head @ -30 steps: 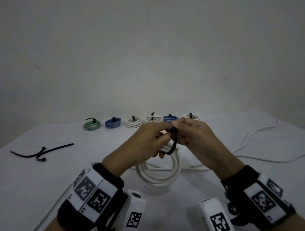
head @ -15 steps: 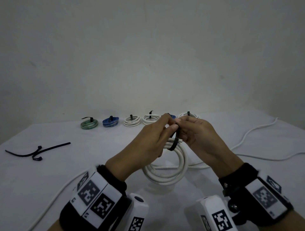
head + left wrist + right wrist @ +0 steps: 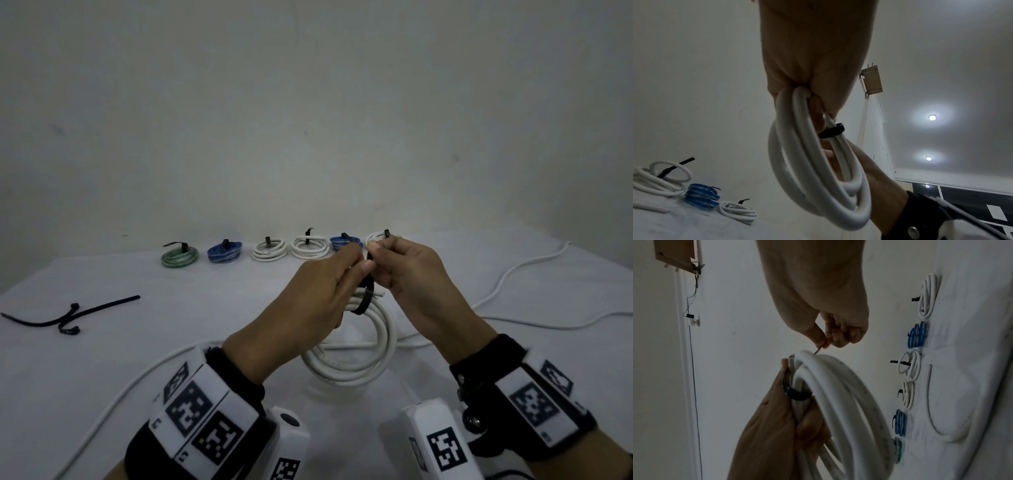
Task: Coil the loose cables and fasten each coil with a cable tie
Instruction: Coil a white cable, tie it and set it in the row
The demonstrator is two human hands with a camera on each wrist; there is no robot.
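1. White table [image 3: 102, 359] against a plain wall, w/ six tied coils [image 3: 269, 250] in a row at the back.
2. White cable coil [image 3: 356, 359] held up btwn both hands, above the table.
3. Left hand [image 3: 308, 308] grips the coil's top; right hand [image 3: 418, 274] pinches the black cable tie [image 3: 364, 301] looped round it.

Tied coils [image 3: 270, 250] line the table's [image 3: 102, 359] far edge.

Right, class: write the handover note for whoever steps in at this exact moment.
Left hand grips the white coil, held above the table. Right hand pinches the end of the black tie looped round the coil.
Done: six tied coils in a row at the back.
Left: pull this tie tight; a loose white cable still lies on the table, spare ties to the left.
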